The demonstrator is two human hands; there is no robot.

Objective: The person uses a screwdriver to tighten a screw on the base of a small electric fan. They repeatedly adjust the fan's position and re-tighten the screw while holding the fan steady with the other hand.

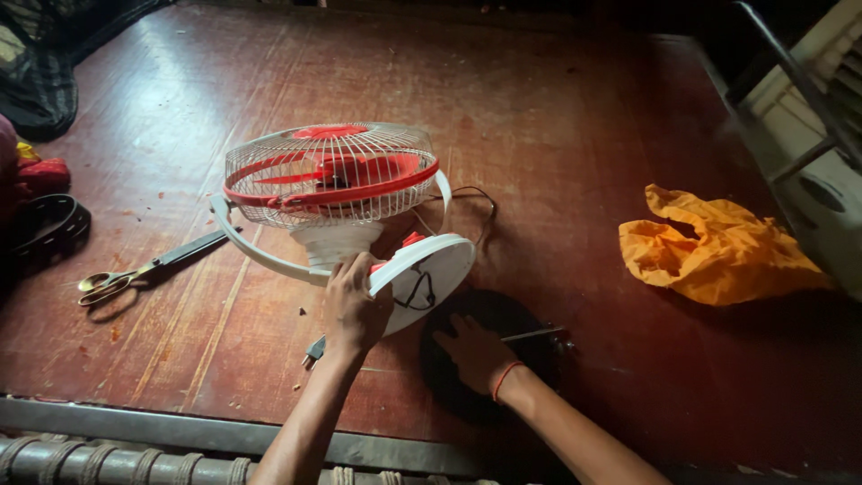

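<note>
Tipped red-white fan point(332, 184) — beside black disc point(480, 359)

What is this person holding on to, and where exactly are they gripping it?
The left hand grips the small red-and-white table fan by the rim of its white base. The right hand rests flat on a dark round disc, gripping nothing.

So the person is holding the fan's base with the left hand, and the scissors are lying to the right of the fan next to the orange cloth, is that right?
Not quite. The head view shows the scissors lying to the left of the fan, far from the orange cloth, which is on the right. The rest holds: the left hand grips the fan's base.
</note>
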